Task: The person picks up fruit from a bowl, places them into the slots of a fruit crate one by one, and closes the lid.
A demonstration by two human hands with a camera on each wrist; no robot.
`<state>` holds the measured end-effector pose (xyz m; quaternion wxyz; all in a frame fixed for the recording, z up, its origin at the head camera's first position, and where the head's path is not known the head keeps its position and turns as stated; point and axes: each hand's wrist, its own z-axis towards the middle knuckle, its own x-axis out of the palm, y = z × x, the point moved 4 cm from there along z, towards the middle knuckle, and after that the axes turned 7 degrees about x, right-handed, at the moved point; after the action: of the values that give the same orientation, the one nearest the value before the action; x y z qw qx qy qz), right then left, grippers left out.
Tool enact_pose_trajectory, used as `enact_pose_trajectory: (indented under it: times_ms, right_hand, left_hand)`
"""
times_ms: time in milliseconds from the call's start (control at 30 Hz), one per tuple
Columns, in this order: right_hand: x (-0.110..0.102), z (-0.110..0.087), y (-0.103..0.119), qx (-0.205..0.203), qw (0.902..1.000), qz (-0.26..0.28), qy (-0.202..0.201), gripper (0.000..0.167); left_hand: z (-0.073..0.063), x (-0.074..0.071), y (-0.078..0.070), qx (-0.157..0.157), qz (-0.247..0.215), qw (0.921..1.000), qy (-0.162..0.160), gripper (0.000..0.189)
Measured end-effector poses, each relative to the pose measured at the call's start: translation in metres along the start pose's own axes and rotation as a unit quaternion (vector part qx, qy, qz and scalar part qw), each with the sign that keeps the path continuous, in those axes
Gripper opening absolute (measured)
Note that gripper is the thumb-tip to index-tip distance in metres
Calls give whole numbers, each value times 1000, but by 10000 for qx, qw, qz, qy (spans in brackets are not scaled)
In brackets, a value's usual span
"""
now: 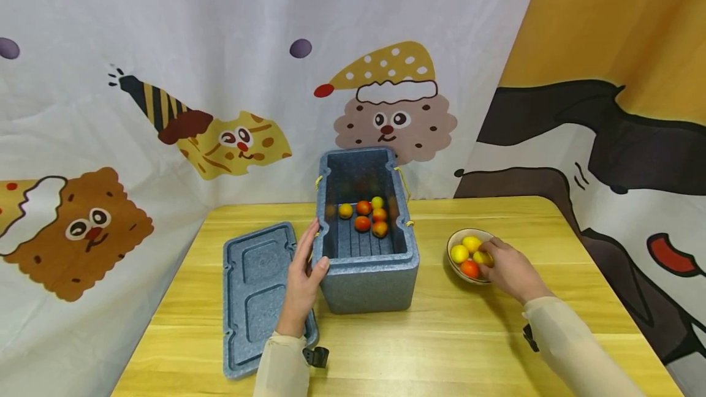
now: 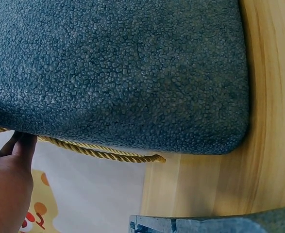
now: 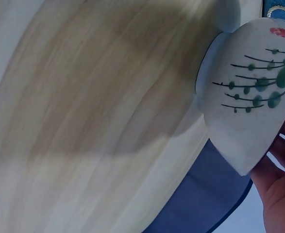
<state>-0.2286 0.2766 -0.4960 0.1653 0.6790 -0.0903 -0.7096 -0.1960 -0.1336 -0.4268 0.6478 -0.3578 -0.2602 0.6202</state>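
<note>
A blue-grey foam box (image 1: 366,290) stands with its top uncovered. Inside it lie several small round fruits (image 1: 362,223) in red, orange and yellow. My left hand (image 1: 302,277) rests against the box's near left corner, thumb on the rim and fingers extended along the side; in the left wrist view, fingers (image 2: 23,148) touch the wall beside a yellow rope (image 2: 103,153). To the right, a bowl (image 1: 453,269) holds yellow fruits (image 1: 459,254) and an orange-red fruit (image 1: 470,269). My right hand (image 1: 510,268) reaches over its right rim, pinching a yellow fruit (image 1: 483,258). In the right wrist view, the painted bowl (image 3: 249,97) partly hides the fingers.
The box's lid (image 1: 263,305) lies flat on the wooden table (image 1: 441,348), left of the box and partly under my left forearm. A curtain (image 1: 242,29) printed with cartoon figures hangs behind the table. Rope loops (image 1: 405,182) hang at the box's sides.
</note>
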Motion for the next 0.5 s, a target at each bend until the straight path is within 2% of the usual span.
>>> enact_pose_trajectory:
  times_ms: [300, 500]
  right_hand:
    - [-7, -3, -3, 108, 9988, 418, -224, 38]
    - [-18, -2, 5, 155, 9952, 834, -479, 35]
  left_hand:
    - [-1, 0, 2, 9, -28, 10000, 2, 55]
    - [0, 0, 0, 32, -50, 10000, 2, 56]
